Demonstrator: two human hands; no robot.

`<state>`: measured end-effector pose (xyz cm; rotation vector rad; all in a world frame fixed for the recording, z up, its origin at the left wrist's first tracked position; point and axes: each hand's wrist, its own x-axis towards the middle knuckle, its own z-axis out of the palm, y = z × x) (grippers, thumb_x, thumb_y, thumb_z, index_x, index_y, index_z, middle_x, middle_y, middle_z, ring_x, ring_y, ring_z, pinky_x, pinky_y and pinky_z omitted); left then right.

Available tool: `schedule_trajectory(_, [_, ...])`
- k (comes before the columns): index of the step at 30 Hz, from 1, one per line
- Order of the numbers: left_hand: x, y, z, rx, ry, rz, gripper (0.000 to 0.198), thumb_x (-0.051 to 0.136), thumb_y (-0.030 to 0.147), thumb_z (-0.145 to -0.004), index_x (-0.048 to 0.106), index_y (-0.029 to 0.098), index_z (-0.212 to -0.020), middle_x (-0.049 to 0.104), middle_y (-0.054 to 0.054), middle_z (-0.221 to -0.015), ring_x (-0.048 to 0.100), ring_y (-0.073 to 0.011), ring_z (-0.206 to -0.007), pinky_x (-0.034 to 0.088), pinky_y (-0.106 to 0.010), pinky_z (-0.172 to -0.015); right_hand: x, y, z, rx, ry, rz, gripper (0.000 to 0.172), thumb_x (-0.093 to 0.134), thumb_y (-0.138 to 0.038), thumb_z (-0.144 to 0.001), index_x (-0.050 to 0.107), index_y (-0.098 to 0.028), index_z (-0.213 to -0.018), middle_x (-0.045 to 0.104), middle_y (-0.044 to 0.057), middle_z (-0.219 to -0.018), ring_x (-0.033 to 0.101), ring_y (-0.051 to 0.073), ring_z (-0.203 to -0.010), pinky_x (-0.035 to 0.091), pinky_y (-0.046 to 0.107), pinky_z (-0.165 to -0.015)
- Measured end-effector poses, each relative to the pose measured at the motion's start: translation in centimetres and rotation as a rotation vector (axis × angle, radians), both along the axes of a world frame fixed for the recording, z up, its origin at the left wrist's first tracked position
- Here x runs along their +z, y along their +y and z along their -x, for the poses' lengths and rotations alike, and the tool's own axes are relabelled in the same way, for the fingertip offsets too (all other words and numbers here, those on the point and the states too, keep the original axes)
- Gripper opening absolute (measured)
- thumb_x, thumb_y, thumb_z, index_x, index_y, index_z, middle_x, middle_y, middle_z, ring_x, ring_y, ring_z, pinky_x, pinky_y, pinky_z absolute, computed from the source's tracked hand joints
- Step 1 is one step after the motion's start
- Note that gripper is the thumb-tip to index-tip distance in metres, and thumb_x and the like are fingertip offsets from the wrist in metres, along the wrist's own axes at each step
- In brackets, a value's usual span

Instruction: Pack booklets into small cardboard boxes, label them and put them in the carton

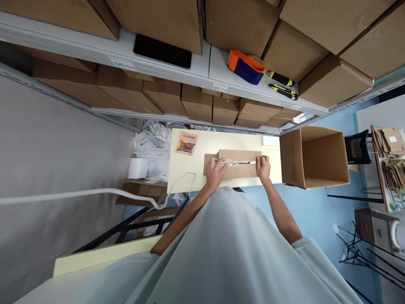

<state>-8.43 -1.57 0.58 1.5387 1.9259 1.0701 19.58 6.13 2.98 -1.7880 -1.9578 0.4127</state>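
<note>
A small cardboard box (pixel 240 170) lies on the pale yellow table, with a flap sticking out at its left end. A shiny strip of clear tape (pixel 238 162) runs along its top seam, and a narrow dark gap shows under the tape's right part. My left hand (pixel 216 172) is closed at the box's left end, its fingers pressing on the tape's end. At the right end, my right hand (pixel 263 168) grips the box's edge, fingers bent near the other end of the tape.
A pink card with coloured strips (pixel 186 143) lies at the table's (pixel 202 139) back left. Right of the table stands a large open carton (pixel 292 158). Above, a shelf holds cartons, a black phone (pixel 162 51), an orange-and-blue tape dispenser (pixel 247 67) and utility knives (pixel 283 90). A white cable (pixel 104 191) crosses the left.
</note>
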Motion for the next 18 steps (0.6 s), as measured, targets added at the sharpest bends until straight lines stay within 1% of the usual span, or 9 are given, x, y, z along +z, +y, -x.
schedule_trajectory(6, [0.20, -0.04, -0.06, 0.017, 0.041, 0.012, 0.030, 0.067, 0.050, -0.105, 0.078, 0.026, -0.119, 0.062, -0.012, -0.109, 0.068, -0.0294, -0.107, 0.057, -0.039, -0.095, -0.49, 0.19, -0.13, 0.009, 0.071, -0.025, 0.042, 0.039, -0.049, -0.115, 0.071, -0.022, -0.114, 0.064, 0.012, -0.119, 0.067, 0.024, -0.105, 0.057, 0.036, -0.090])
schedule_trajectory(11, [0.30, -0.22, -0.42, 0.054, 0.068, 0.039, 0.032, 0.067, 0.051, -0.104, 0.078, 0.026, -0.120, 0.063, -0.012, -0.110, 0.068, -0.0300, -0.108, 0.057, -0.039, -0.094, -0.56, 0.46, -0.42, 0.042, 0.140, -0.013, 0.040, 0.040, -0.048, -0.114, 0.071, -0.022, -0.116, 0.064, 0.013, -0.120, 0.068, 0.024, -0.103, 0.057, 0.038, -0.090])
schedule_trajectory(14, [0.34, -0.32, -0.68, 0.075, 0.077, 0.051, 0.032, 0.066, 0.050, -0.105, 0.077, 0.025, -0.121, 0.062, -0.012, -0.111, 0.068, -0.0296, -0.109, 0.057, -0.039, -0.092, -0.64, 0.52, -0.52, 0.044, 0.167, 0.001, 0.041, 0.040, -0.048, -0.115, 0.072, -0.023, -0.117, 0.064, 0.013, -0.121, 0.067, 0.024, -0.106, 0.057, 0.038, -0.092])
schedule_trajectory(18, [0.33, -0.34, -0.98, 0.097, 0.087, 0.060, 0.028, 0.068, 0.046, -0.104, 0.076, 0.025, -0.120, 0.062, -0.012, -0.113, 0.066, -0.0292, -0.108, 0.057, -0.040, -0.095, -0.92, 0.50, -0.52, 0.023, 0.210, 0.006, 0.041, 0.039, -0.049, -0.115, 0.072, -0.024, -0.117, 0.064, 0.013, -0.122, 0.067, 0.025, -0.109, 0.057, 0.039, -0.094])
